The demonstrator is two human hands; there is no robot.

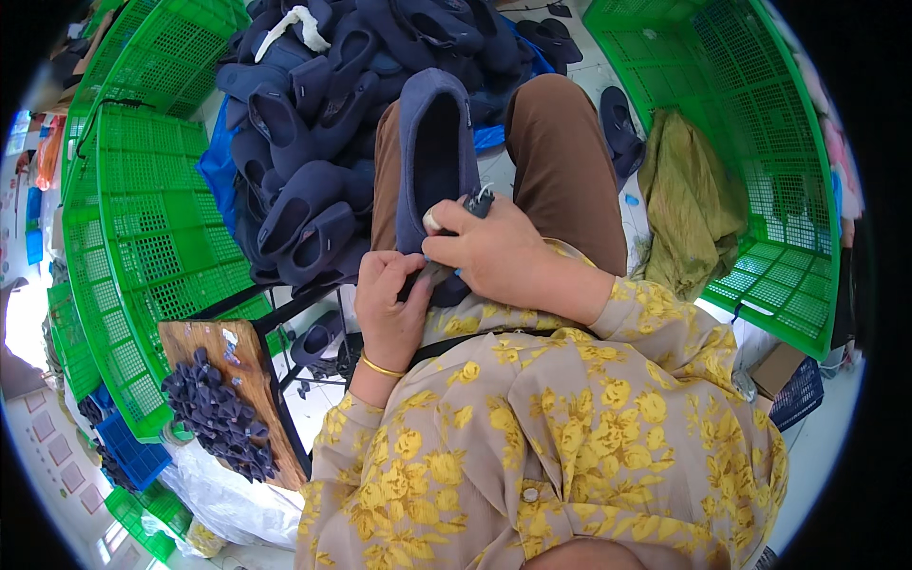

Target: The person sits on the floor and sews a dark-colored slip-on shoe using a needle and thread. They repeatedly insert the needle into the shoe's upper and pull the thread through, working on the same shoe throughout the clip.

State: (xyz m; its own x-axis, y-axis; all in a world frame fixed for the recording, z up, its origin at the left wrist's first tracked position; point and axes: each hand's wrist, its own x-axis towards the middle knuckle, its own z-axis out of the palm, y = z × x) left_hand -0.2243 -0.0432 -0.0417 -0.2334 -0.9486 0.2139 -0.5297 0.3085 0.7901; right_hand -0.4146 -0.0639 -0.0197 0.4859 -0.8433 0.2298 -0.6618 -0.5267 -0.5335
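Observation:
A dark navy slip-on shoe [442,104] stands toe-up over my lap, its opening facing me. My left hand [388,309] is closed, thumb and fingers pinching the shoe's heel edge. My right hand [499,249] lies over the right side of the heel, its fingers wrapped round a small dark tool [478,201] with whitish threads at its top. A greyish flat end shows below that fist, close to my left fingertips. Most of the tool is hidden by the hand, so its exact kind does not show. White wrapping covers part of a right-hand finger.
A big heap of navy shoes [313,123] lies beyond my knees on blue sheeting. Green plastic crates [142,247] stand at left, with another green crate [703,57] at right. Small dark scraps [218,413] cover a wooden board [185,337] by my left elbow. An olive sack [693,209] hangs at right.

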